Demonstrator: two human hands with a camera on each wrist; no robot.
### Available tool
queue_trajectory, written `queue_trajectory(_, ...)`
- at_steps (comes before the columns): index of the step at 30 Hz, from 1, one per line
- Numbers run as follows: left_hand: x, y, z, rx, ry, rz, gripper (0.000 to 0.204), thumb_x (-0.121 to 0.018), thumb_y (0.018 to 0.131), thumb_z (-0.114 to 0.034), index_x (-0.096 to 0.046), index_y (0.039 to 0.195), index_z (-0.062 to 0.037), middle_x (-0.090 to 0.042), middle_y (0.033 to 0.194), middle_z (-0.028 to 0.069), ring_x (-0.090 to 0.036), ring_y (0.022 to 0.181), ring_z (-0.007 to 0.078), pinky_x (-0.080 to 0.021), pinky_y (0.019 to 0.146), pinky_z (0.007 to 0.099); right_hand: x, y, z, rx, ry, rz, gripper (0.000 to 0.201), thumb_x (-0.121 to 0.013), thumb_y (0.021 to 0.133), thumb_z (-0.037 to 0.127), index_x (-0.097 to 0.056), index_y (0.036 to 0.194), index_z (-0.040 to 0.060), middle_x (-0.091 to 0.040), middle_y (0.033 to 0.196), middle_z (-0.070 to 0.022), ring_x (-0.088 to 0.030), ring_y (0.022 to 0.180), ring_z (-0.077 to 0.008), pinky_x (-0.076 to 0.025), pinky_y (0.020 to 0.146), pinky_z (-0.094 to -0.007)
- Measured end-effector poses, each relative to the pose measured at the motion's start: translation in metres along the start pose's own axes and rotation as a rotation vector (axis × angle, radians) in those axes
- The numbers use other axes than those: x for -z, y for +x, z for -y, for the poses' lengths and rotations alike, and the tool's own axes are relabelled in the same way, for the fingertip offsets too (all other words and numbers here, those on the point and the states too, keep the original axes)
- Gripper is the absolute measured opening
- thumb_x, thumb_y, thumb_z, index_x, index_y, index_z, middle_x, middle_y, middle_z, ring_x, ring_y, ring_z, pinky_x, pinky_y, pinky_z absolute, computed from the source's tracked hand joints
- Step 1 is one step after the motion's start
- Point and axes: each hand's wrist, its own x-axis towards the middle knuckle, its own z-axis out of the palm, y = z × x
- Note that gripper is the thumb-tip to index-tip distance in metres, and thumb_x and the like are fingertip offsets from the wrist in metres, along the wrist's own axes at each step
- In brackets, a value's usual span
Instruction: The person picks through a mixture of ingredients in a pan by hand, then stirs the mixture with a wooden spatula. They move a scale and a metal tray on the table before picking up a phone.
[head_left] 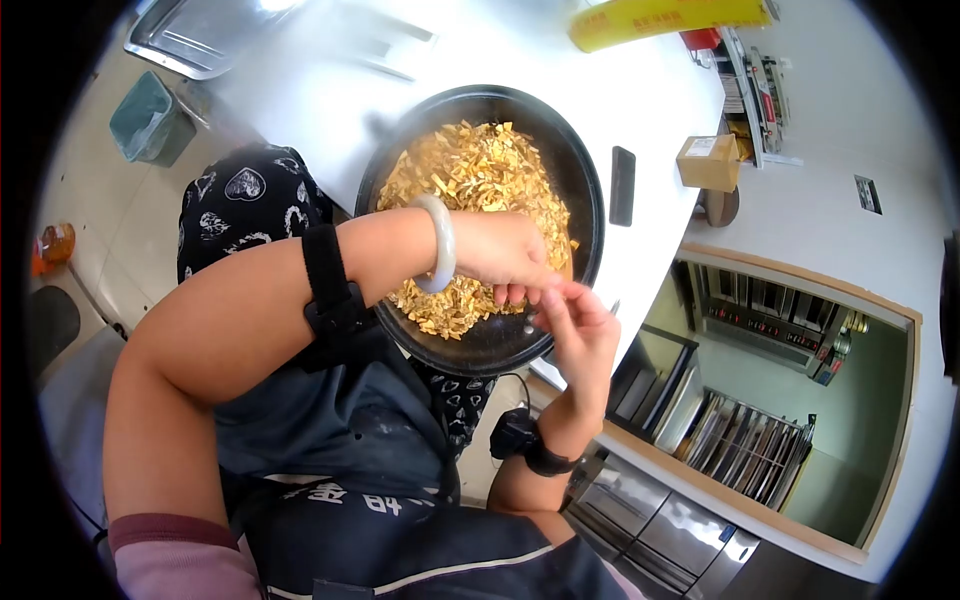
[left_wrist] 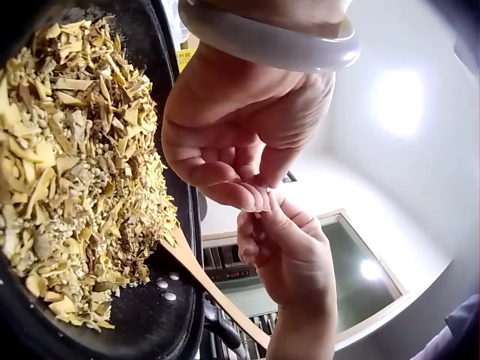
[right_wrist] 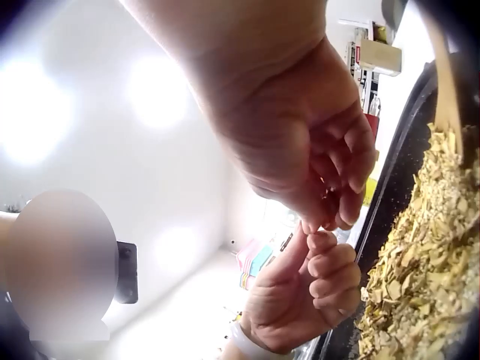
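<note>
Both hands meeting over the near rim of a pan of chopped yellow food.

Pan (head_left: pixel 590 200): black, round, at the desk (head_left: pixel 640 110) near edge, heaped with food (head_left: pixel 470 180); wooden spoon (left_wrist: pixel 206 281) propped on the rim. Left hand (head_left: pixel 505 255), pale bangle (head_left: pixel 440 245) on the wrist, fingers curled and pressed together, tips pinching a small bit. Right hand (head_left: pixel 580 330): thumb and forefinger raised to that same bit, other fingers curled; kept above the pan, probably so crumbs fall in.

The round black metal pan (head_left: pixel 590 190) looks matt; the pale smooth bangle (head_left: pixel 440 245) glossy; the wooden spatula (left_wrist: pixel 214 289) matt.
</note>
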Motion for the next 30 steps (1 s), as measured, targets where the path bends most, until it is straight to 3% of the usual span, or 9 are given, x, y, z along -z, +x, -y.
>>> queue_trajectory(7, -0.005, -0.004, -0.007, -0.068, 0.187, 0.056, 0.031, -0.058, 0.088, -0.028, -0.064, 0.074, -0.0002, -0.063, 0.070, 0.0085, -0.058, 0.060, 0.0136, -0.047, 0.056, 0.0253, 0.009, -0.001, -0.029, -0.103, 0.522, 0.187, 0.023, -0.055, 0.089, 0.015, -0.062, 0.092, -0.0065, -0.058, 0.066, -0.0063, -0.048, 0.052, -0.0088, -0.037, 0.046, -0.0184)
queue_trajectory(13, -0.016, -0.006, -0.003, -0.450, 0.996, -0.199, 0.022, -0.061, 0.078, -0.022, -0.061, 0.067, -0.0021, -0.057, 0.070, 0.0120, -0.058, 0.070, 0.0279, -0.047, 0.063, 0.0374, 0.007, 0.010, -0.042, -0.311, 0.974, 0.371, 0.025, -0.048, 0.091, 0.019, -0.050, 0.075, -0.0001, -0.040, 0.050, -0.0008, -0.031, 0.038, -0.0061, -0.024, 0.037, -0.0189)
queue_trajectory(20, -0.013, -0.001, -0.001, -0.800, 1.106, -0.363, 0.017, -0.058, 0.080, -0.019, -0.059, 0.073, -0.0040, -0.056, 0.077, 0.0085, -0.057, 0.074, 0.0277, -0.047, 0.066, 0.0387, 0.005, 0.019, -0.040, -0.400, 1.424, 0.714, 0.032, -0.040, 0.095, 0.026, -0.048, 0.070, 0.0076, -0.042, 0.052, 0.0010, -0.031, 0.037, -0.0054, -0.025, 0.037, -0.0186)
queue_trajectory(22, -0.008, -0.007, -0.006, -0.597, 1.049, -0.396, 0.017, -0.058, 0.081, -0.018, -0.059, 0.074, -0.0022, -0.057, 0.074, 0.0098, -0.056, 0.071, 0.0268, -0.047, 0.065, 0.0342, 0.002, 0.017, -0.020, -0.352, 1.034, 0.394, 0.041, -0.032, 0.099, 0.033, -0.044, 0.066, 0.0110, -0.043, 0.053, 0.0004, -0.035, 0.038, -0.0062, -0.026, 0.038, -0.0180)
queue_trajectory(23, -0.005, -0.007, -0.009, -0.601, 1.048, -0.390, 0.017, -0.058, 0.081, -0.018, -0.059, 0.074, -0.0022, -0.057, 0.074, 0.0098, -0.056, 0.071, 0.0268, -0.047, 0.065, 0.0342, 0.004, 0.019, -0.026, -0.245, 0.878, 0.341, 0.048, -0.028, 0.100, 0.038, -0.053, 0.073, 0.0072, -0.054, 0.060, -0.0044, -0.049, 0.048, -0.0088, -0.037, 0.045, -0.0170)
queue_trajectory(25, 0.001, -0.005, -0.014, -0.100, 0.612, -0.363, 0.023, -0.056, 0.087, -0.020, -0.059, 0.076, -0.0002, -0.058, 0.071, 0.0080, -0.056, 0.065, 0.0210, -0.047, 0.062, 0.0281, -0.005, 0.015, -0.013, -0.186, 0.614, 0.172, 0.045, -0.032, 0.098, 0.039, -0.057, 0.086, 0.0027, -0.057, 0.067, -0.0074, -0.052, 0.057, -0.0113, -0.041, 0.053, -0.0199)
queue_trajectory(26, 0.003, -0.006, -0.014, -0.100, 0.614, -0.360, 0.023, -0.056, 0.087, -0.020, -0.059, 0.076, -0.0002, -0.058, 0.071, 0.0080, -0.056, 0.065, 0.0210, -0.047, 0.062, 0.0281, -0.009, 0.014, -0.008, -0.129, 0.350, 0.013, 0.047, -0.037, 0.097, 0.040, -0.060, 0.098, -0.0017, -0.061, 0.074, -0.0104, -0.055, 0.066, -0.0138, -0.044, 0.061, -0.0227)
queue_trajectory(28, 0.004, -0.007, -0.013, -0.049, 0.061, -0.247, 0.031, -0.053, 0.092, -0.027, -0.059, 0.078, 0.0007, -0.058, 0.070, 0.0056, -0.056, 0.062, 0.0143, -0.047, 0.060, 0.0243, -0.008, 0.014, -0.013, -0.135, 0.186, -0.059, 0.038, -0.050, 0.094, 0.030, -0.058, 0.112, -0.0018, -0.065, 0.088, -0.0111, -0.059, 0.084, -0.0159, -0.047, 0.075, -0.0260)
queue_trajectory(30, 0.007, -0.007, -0.013, -0.025, 0.023, -0.190, 0.032, -0.052, 0.093, -0.029, -0.059, 0.080, -0.0007, -0.059, 0.072, 0.0036, -0.055, 0.063, 0.0093, -0.046, 0.058, 0.0215, -0.018, 0.015, -0.010, 0.326, -0.068, -0.282, 0.026, -0.062, 0.086, 0.014, -0.062, 0.108, -0.0008, -0.065, 0.090, -0.0082, -0.058, 0.087, -0.0148, -0.046, 0.079, -0.0279)
